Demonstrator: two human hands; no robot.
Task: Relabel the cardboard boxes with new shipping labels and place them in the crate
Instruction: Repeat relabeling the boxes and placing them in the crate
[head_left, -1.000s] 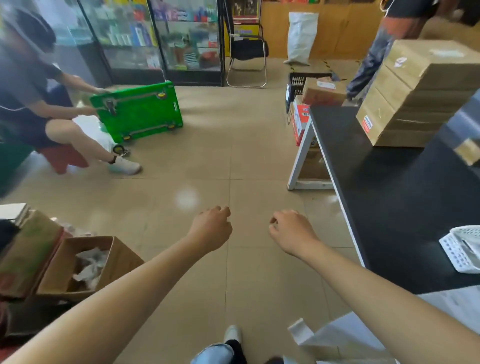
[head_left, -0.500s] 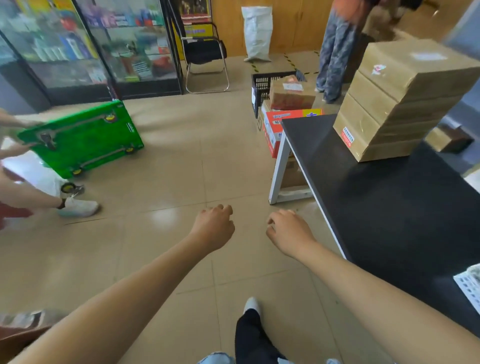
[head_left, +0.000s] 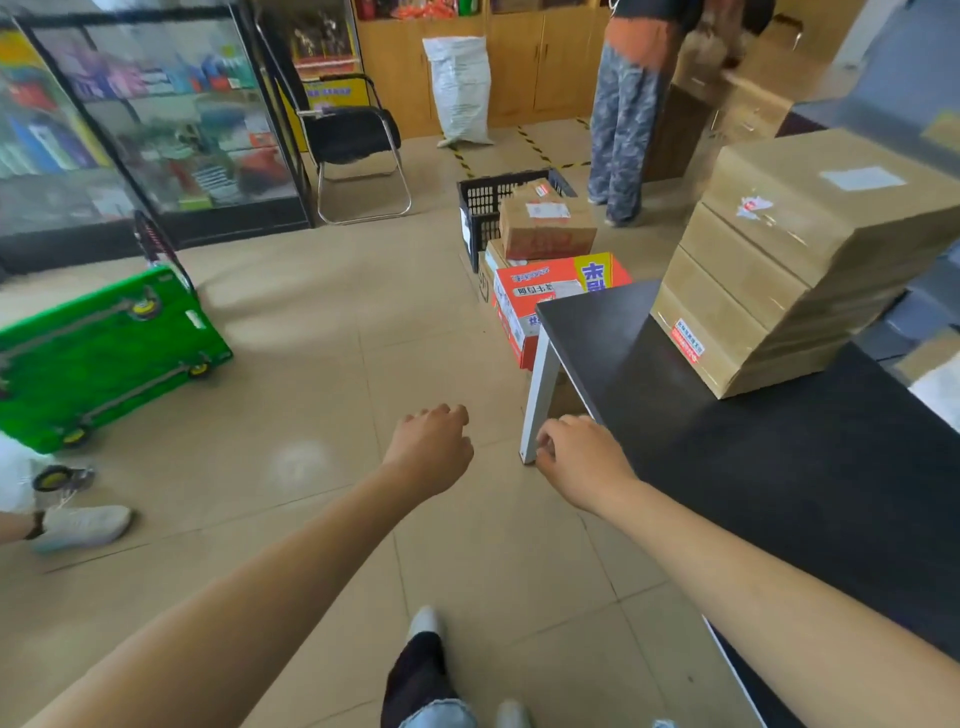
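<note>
Both my arms reach forward over the tiled floor. My left hand (head_left: 428, 449) and my right hand (head_left: 579, 462) hang with loosely curled fingers and hold nothing. Ahead stands a black crate (head_left: 485, 205) on the floor. A brown cardboard box (head_left: 548, 226) with a white label lies against the crate, on top of a red and white carton (head_left: 540, 301). A stack of taped cardboard boxes (head_left: 789, 260) sits on the black table (head_left: 779, 467) at my right.
A green folding cart (head_left: 104, 353) lies on the floor at left, beside a seated person's shoe (head_left: 78, 525). A glass display cabinet (head_left: 156, 130), a black chair (head_left: 353, 140) and a white sack (head_left: 460, 88) stand at the back. A person (head_left: 628, 114) stands behind the crate.
My view has swung to the right and moved forward; the crate, the floor boxes and the table are nearer. Both hands keep the same loose pose in front of me.
</note>
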